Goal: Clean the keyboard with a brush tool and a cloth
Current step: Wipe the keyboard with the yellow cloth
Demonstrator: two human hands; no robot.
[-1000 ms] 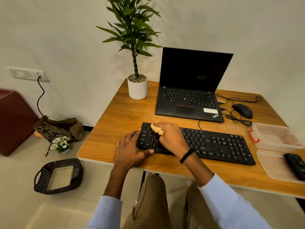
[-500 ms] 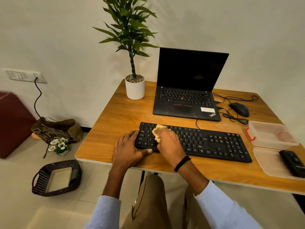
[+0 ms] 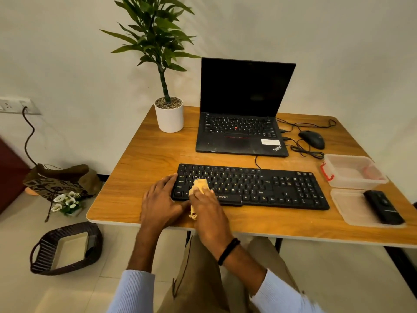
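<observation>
Fingers point(image 3: 204, 193) of the right hand point(image 3: 208, 208) are curled round a yellow cloth point(image 3: 199, 184) and press it on the left part of the black keyboard point(image 3: 259, 186). One end of the cloth hangs down onto the counter point(image 3: 146, 159). The left hand point(image 3: 161, 199) lies flat with loose, straight fingers and touches the keyboard's left end. Behind the keyboard sits an open laptop point(image 3: 243, 109), with a plant pot point(image 3: 170, 117) on its left and a mouse point(image 3: 312, 139) on its right.
</observation>
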